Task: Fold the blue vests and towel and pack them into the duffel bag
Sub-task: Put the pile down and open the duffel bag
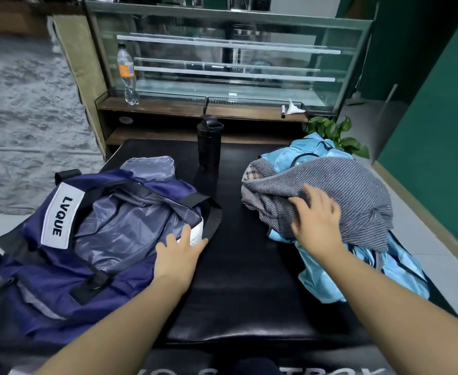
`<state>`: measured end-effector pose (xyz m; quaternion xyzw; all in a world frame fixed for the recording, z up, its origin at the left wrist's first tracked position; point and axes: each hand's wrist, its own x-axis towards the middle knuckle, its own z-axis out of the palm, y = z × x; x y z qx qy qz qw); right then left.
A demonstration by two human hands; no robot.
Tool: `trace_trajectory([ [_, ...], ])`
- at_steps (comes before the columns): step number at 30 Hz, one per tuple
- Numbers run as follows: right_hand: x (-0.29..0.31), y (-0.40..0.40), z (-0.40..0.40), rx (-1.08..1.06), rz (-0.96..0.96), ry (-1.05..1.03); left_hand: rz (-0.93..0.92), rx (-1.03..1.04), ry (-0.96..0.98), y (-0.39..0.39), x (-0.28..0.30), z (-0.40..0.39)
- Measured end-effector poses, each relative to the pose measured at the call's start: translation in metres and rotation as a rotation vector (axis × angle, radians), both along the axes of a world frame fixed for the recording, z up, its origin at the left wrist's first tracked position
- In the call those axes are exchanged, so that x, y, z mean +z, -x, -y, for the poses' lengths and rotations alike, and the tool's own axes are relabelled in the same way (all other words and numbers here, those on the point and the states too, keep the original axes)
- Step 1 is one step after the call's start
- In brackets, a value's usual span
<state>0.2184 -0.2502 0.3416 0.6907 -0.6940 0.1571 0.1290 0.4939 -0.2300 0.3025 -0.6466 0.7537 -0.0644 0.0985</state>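
The bench (249, 307), a black padded surface, carries everything I work with. The duffel bag (95, 239), navy with a grey lining and a white label reading LVQUE, lies open along the bench's left edge, its black straps (211, 212) falling over its right side. My left hand (179, 255) rests on the bag's right rim with straight, spread fingers, the fingertips touching a white tag there; it grasps nothing.

Toward the right edge of the bench sits a heap of cloth. The towel (338, 190), grey and finely striped, lies crumpled on top; the light blue vests (325, 269) lie beneath it, showing past it at the far side and spilling toward the near right corner. My right hand (317, 220) lies palm-down on the near left part of the towel, fingers spread and slightly bent into the fabric; I cannot tell whether they pinch it or only press.

A bare strip of bench separates the two hands, and bag and heap are well apart. A black tumbler (209, 142) stands upright at the far edge, between bag and heap. Behind it is a glass display case (222, 55), with a plastic bottle (127, 74) on its ledge and a green plant (333, 133) to its right.
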Motion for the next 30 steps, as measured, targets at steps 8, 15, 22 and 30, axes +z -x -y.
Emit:
trace_trajectory([
  [8,-0.038,-0.122,0.01,0.215,0.921,-0.746,-0.703,0.343,0.016,-0.009,0.02,0.011],
  [15,-0.038,-0.171,0.031,0.004,1.576,-1.016,-0.557,0.502,-0.178,-0.032,0.007,0.03],
  [22,-0.028,-0.161,0.035,-0.009,1.808,-1.138,-0.577,0.457,-0.202,-0.04,0.007,0.046],
  [30,-0.021,-0.183,0.054,0.041,1.71,-1.163,-0.57,0.299,-0.016,-0.046,0.051,0.051],
])
